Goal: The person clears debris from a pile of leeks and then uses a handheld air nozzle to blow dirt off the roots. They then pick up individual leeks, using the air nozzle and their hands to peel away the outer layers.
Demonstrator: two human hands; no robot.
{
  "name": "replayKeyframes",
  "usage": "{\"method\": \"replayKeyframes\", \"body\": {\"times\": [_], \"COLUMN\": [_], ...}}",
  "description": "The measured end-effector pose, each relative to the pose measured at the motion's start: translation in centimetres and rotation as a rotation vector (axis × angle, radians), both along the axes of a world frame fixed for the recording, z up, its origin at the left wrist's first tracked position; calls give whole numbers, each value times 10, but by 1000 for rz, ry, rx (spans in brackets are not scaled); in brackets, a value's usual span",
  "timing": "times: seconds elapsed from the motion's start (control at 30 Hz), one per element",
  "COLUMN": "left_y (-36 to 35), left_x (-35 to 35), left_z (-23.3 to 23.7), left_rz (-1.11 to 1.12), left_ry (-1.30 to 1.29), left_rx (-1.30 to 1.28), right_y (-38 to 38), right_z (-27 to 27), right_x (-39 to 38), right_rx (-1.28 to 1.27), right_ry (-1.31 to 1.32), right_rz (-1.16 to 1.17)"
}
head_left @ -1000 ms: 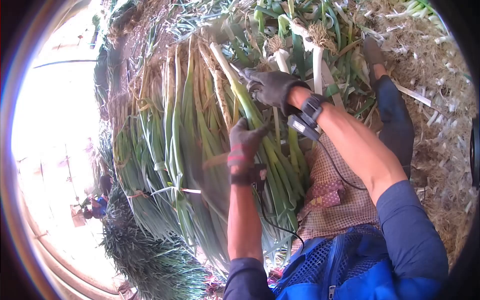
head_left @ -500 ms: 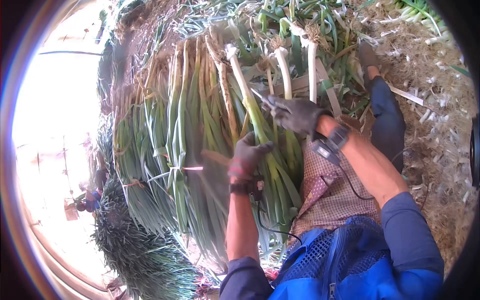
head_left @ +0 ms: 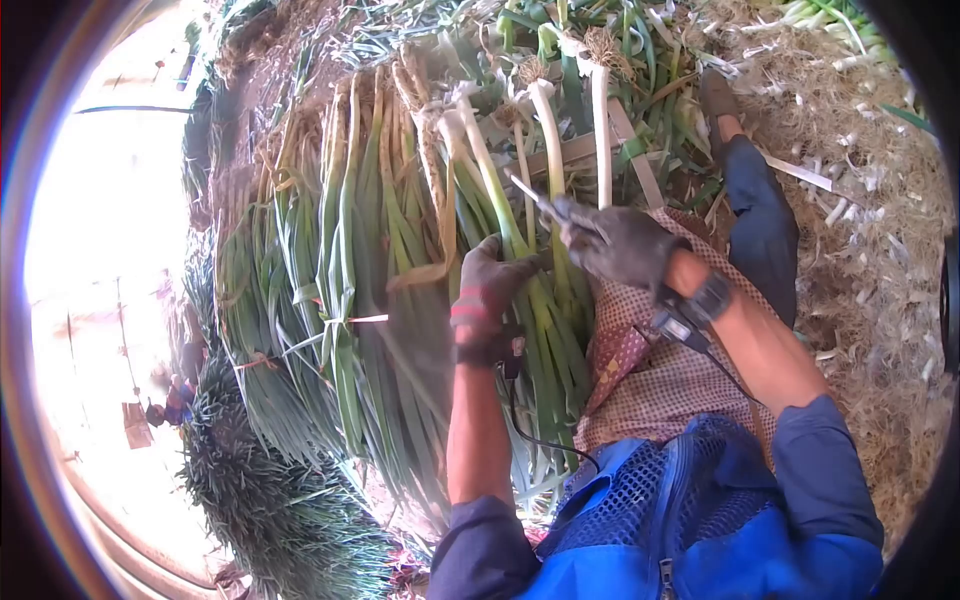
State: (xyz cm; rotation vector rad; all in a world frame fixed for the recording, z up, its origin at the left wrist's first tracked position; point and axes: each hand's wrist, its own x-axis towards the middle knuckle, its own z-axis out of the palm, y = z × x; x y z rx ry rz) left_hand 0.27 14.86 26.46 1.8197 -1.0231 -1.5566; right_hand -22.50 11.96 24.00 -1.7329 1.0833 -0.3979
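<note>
My left hand (head_left: pixel 493 285), in a dark glove with a red cuff, is wrapped round the green part of a leek (head_left: pixel 486 160) whose white end points up and left. My right hand (head_left: pixel 625 240), in a dark glove, grips a small knife (head_left: pixel 533 193); its blade points up-left, just right of that leek's stalk. Beside it lie another leek (head_left: pixel 549 130) and a third white stalk (head_left: pixel 600 130) with roots on its end. Left of my left hand is a wide row of leeks (head_left: pixel 345 220), some tied with a light band.
A heap of dark green leeks (head_left: pixel 270 480) is at the lower left. Root trimmings (head_left: pixel 880 260) cover the ground on the right. A patterned cloth (head_left: pixel 660 370) covers my lap, and a leg (head_left: pixel 758 205) stretches out beyond it. Flat strips lie among leaves at the top.
The knife in my right hand has moved off the leek's stalk to its right. Cut leaf layers now show at the left of the held leek. The whole view has shifted slightly.
</note>
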Motion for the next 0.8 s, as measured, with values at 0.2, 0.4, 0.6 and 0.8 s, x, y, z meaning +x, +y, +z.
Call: {"method": "replayKeyframes", "body": {"times": [0.2, 0.4, 0.6, 0.8], "left_y": [11, 9, 0, -20], "left_x": [2, -5, -32, -108], "left_z": [-28, -37, -48, -19], "left_rz": [9, -72, -209, -567], "left_ry": [-21, -195, -387, -762], "left_rx": [-46, -33, -72, -137], "right_y": [-65, -76, -53, -71], "right_z": [-14, -11, -13, -3], "right_x": [42, 56, 21, -28], "right_rx": [-72, -154, 41, 71], "right_ry": [243, 123, 92, 90], "right_rz": [-91, -34, 61, -245]}}
